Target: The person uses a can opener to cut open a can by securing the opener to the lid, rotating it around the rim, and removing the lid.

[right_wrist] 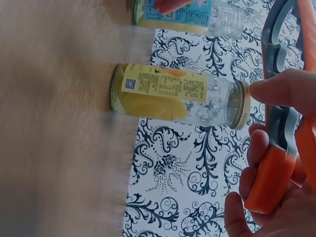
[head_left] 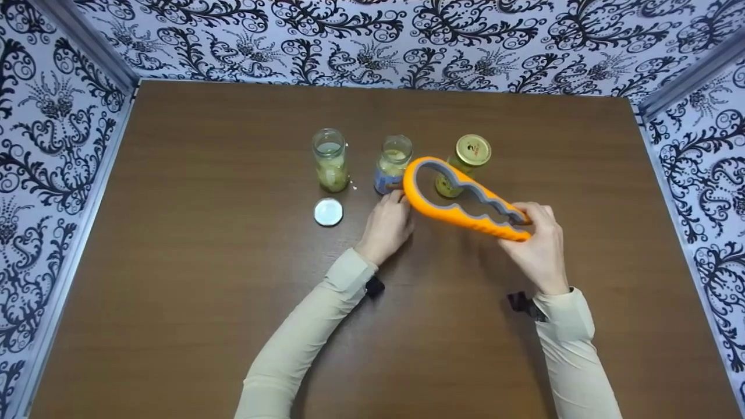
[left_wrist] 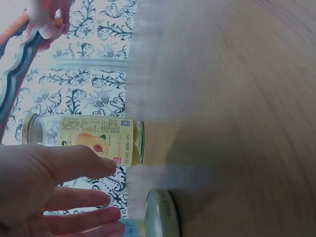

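My right hand [head_left: 538, 247] grips the handle end of an orange and grey jar opener [head_left: 454, 215], thumb and fingers around it. The opener is held up over the table. My left hand [head_left: 387, 227] is at the foot of the middle jar [head_left: 389, 173], which has a blue label and no lid. Its fingers look loosely extended in the left wrist view, with nothing seen between them. A lid [left_wrist: 168, 217] lies on the table near those fingers. Behind the opener stands a yellow-labelled jar [right_wrist: 168, 94] with a gold lid [right_wrist: 242, 104], partly hidden in the head view.
An open glass jar [head_left: 332, 166] with pale contents stands at the left of the row. In front of it lies a white lid [head_left: 328, 212]. Small white bits sit beside that jar. Patterned panels [head_left: 349, 46] border the brown table [head_left: 204, 262].
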Demonstrator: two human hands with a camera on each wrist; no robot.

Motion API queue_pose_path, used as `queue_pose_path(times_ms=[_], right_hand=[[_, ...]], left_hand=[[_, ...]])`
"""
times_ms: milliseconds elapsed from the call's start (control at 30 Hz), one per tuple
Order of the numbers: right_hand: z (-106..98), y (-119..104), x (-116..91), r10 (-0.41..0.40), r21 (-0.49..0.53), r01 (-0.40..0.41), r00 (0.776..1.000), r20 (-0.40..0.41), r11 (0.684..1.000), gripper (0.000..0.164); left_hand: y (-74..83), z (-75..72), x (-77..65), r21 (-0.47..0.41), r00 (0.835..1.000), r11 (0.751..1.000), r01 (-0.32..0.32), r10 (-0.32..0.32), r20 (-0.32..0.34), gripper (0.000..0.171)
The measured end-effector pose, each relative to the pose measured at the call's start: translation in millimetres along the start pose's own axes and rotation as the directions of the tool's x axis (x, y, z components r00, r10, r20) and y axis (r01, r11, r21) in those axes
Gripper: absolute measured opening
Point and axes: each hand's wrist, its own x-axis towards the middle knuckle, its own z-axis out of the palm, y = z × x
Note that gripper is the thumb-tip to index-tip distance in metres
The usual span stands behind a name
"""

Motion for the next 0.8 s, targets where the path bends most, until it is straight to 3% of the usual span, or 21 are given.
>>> queue_pose_path(times_ms=[200,400,533,800], right_hand=[[-5,0,4,0.008,0.015,-0.007,0.997,-0.075,1.0,0.037],[-11,-1,7,0.068,0.028,-0.064,0.987,-0.149,0.998,0.037],[-15,-1,8,0.114,0.025,-0.111,0.977,-0.181,0.994,0.037],[-22,1,6,0.134,0.008,-0.135,0.977,-0.167,0.991,0.037]], left_hand=[[6.2,5.0,13.7,-0.226,0.998,0.972,0.059,-0.053,0.031,0.048],[13.1,17.0,31.2,-0.413,0.992,0.903,0.123,-0.108,0.061,0.077],[16.9,24.9,41.5,-0.464,0.989,0.874,0.145,-0.121,0.082,0.088],[17.9,37.6,62.8,-0.554,0.992,0.823,0.122,-0.118,0.043,0.094]])
